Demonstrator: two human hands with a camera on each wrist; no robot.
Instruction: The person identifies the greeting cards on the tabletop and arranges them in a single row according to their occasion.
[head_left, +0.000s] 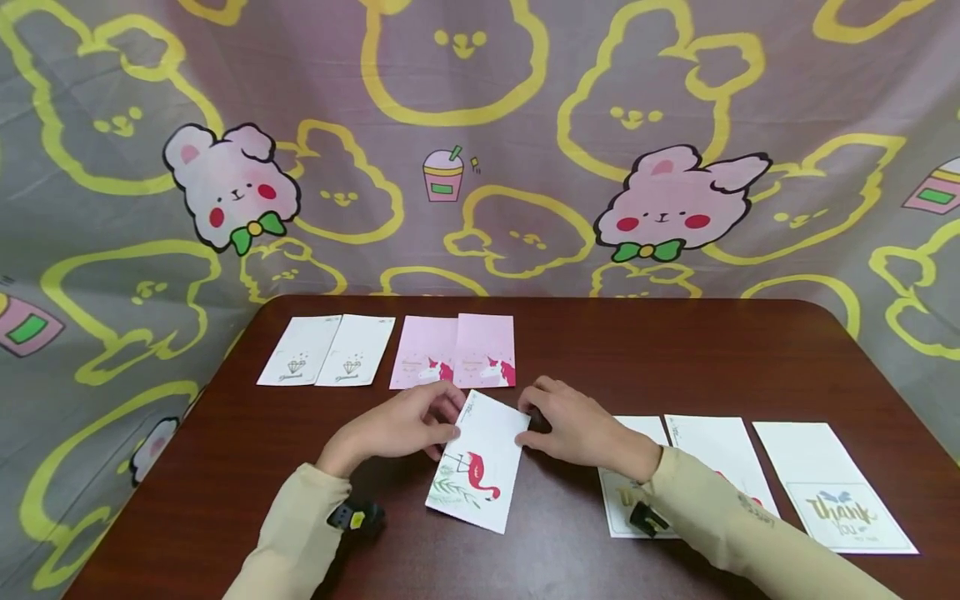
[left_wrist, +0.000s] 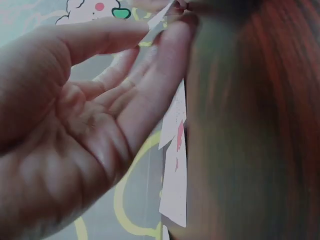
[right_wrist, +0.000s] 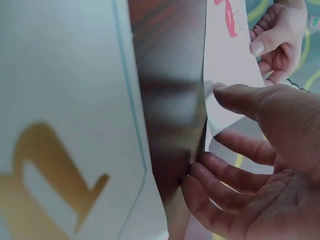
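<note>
Between both hands a white card with a red flamingo and green leaves (head_left: 480, 462) is held tilted above the table's near middle. My left hand (head_left: 408, 423) pinches its left edge, thumb in front and fingers behind. At the upper right edge, my right hand (head_left: 573, 423) pinches the card between thumb and fingers. The right wrist view shows the right thumb (right_wrist: 240, 100) on the face of the flamingo card (right_wrist: 225, 60), with the left hand (right_wrist: 282, 37) across from it. In the left wrist view the left hand (left_wrist: 95, 110) grips the card's edge, seen almost side-on.
At the back left lie two white diamond cards (head_left: 356, 346) and two pink unicorn cards (head_left: 486, 346). On the right are a thank-you card (head_left: 836, 492), another flamingo card (head_left: 712, 442) and a further card (head_left: 633, 429), partly under my right forearm. A patterned cloth (head_left: 517, 150) hangs behind the brown table (head_left: 675, 350).
</note>
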